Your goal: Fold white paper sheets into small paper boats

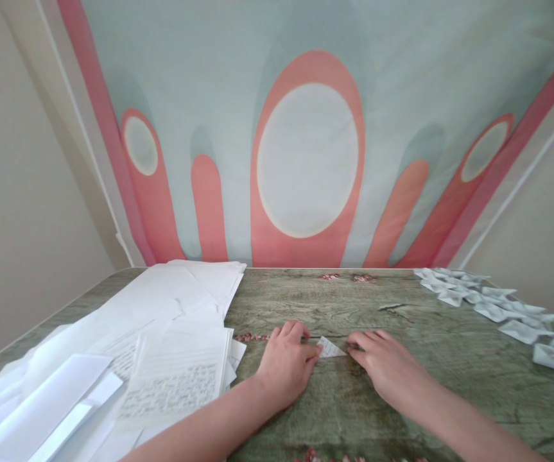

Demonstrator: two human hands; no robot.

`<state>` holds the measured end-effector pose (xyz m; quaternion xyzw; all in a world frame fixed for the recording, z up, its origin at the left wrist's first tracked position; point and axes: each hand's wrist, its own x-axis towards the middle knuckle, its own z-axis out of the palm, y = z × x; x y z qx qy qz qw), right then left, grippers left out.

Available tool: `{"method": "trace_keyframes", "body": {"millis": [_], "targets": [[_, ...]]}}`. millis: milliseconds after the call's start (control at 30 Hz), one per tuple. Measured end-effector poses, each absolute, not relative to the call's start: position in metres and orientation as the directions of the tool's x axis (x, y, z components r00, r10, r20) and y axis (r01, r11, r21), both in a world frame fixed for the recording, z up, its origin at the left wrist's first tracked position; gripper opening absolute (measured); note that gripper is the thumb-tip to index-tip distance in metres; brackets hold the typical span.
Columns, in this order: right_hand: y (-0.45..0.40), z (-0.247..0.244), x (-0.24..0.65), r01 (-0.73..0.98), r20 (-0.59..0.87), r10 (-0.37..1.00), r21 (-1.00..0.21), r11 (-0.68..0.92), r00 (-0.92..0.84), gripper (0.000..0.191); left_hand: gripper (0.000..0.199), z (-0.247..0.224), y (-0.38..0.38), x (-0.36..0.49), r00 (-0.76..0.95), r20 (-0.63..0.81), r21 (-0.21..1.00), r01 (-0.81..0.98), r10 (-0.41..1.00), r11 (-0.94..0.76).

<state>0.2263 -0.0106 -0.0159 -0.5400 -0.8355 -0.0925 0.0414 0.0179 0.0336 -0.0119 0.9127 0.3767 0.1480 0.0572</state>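
Observation:
A small white piece of folded paper (330, 348) with ruled lines lies on the table between my hands, roughly triangular in outline. At its left edge, the thumb and fingers of my left hand (285, 366) are closed on it. My right hand (386, 360) has its thumb and fingertips drawn together at the paper's right-hand corner; the exact contact there is small and hard to see. Both hands rest low over the wood-patterned tabletop (339, 417).
On the left lies a spread pile of white paper sheets (175, 295), some with handwriting, with folded strips (45, 404) on top. Several folded paper pieces (498, 311) run in a row along the right edge. Behind the table stands a patterned wall covering (228, 83).

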Motion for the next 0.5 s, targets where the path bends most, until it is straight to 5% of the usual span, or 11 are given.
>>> {"method": "trace_keyframes", "body": {"millis": [200,500], "targets": [[-0.010,-0.030,0.210,0.859,0.345,0.789,0.134,0.494,-0.508,0.032,0.024,-0.008,0.030,0.017,0.717,0.223,0.156,0.643,0.661,-0.750],[-0.006,-0.043,0.212,0.836,0.335,0.773,0.095,0.540,-0.538,0.028,0.028,-0.010,0.021,0.019,0.743,0.219,0.043,0.641,0.633,-0.767]]}}
